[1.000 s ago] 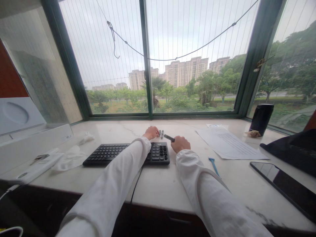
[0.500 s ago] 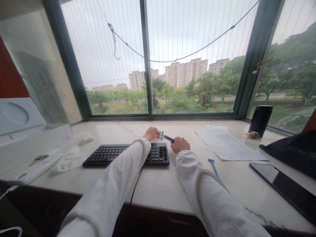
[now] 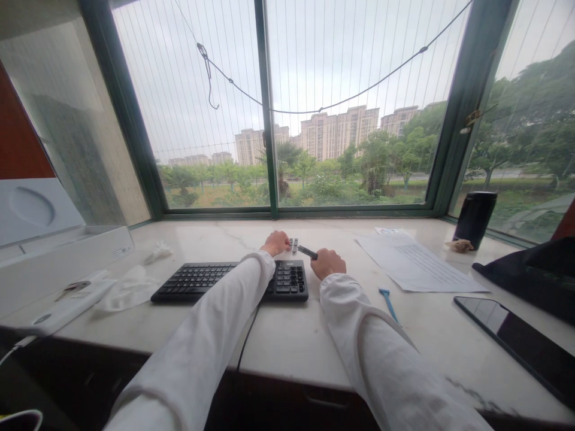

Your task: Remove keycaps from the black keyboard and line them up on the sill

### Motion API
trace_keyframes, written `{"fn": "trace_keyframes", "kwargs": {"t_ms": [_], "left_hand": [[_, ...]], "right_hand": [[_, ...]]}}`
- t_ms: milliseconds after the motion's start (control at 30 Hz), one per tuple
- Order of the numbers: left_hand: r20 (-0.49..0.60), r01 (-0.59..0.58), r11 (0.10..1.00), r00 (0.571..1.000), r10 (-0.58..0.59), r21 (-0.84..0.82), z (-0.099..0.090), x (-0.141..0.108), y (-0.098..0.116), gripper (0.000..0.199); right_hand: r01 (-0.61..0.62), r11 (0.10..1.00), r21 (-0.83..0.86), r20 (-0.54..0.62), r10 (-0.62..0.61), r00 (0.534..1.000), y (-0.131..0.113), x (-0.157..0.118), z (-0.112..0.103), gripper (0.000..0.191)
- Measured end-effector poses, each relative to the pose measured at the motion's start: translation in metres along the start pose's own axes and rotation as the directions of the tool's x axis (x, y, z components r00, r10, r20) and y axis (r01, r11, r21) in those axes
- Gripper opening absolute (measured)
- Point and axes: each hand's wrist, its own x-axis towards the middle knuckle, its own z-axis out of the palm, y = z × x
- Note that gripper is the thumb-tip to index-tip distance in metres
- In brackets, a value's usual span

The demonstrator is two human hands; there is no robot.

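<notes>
My left hand (image 3: pixel 275 243) is closed behind the black keyboard (image 3: pixel 193 282), its fingertips at a small group of grey keycap-like pieces (image 3: pixel 294 245). Whether a piece is between those fingers I cannot make out. My right hand (image 3: pixel 329 264) is wrapped round a dark slim stick-shaped tool (image 3: pixel 308 252), whose far end points left, close to the grey pieces. The exact kind of tool is too small to tell. Part of the keyboard is hidden under my left sleeve; its number pad (image 3: pixel 287 280) shows at the right end, with some key spots looking bare and dark.
Right of my right arm lie a blue plastic tool (image 3: pixel 389 304), printed papers (image 3: pixel 415 263) and a dark tablet (image 3: pixel 516 344). A black cylinder (image 3: pixel 475 220) stands by the window. A white box (image 3: pixel 67 260), crumpled tissue (image 3: pixel 128 290) and a white power strip-like device (image 3: pixel 67 308) are left.
</notes>
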Motion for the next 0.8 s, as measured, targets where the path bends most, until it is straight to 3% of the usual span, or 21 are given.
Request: {"fn": "trace_keyframes", "kwargs": {"t_ms": [267,467,567,667,800], "left_hand": [[-0.014,0.001,1.000,1.000,-0.001,0.005,-0.004,-0.001,0.000,0.023],[-0.060,-0.015,1.000,0.998,0.015,0.001,-0.026,-0.013,0.005,0.020],[-0.107,-0.061,0.998,0.992,0.060,-0.008,-0.041,-0.036,0.012,0.022],[-0.169,-0.176,0.984,0.971,0.168,-0.034,-0.053,-0.073,0.018,0.028],[-0.143,-0.346,0.929,0.934,0.327,-0.134,-0.060,-0.134,0.022,0.034]], "right_hand": [[-0.001,1.000,-0.010,-0.022,0.001,1.000,0.000,0.001,0.001,0.027],[0.009,1.000,0.024,-0.029,-0.008,1.000,0.001,0.001,0.000,0.027],[-0.006,0.996,0.086,-0.040,0.009,0.999,0.001,0.000,-0.002,0.029],[-0.035,0.962,0.271,-0.075,0.058,0.996,-0.002,-0.002,-0.009,0.032],[-0.053,0.771,0.635,-0.132,0.175,0.976,-0.013,-0.007,-0.021,0.043]]}}
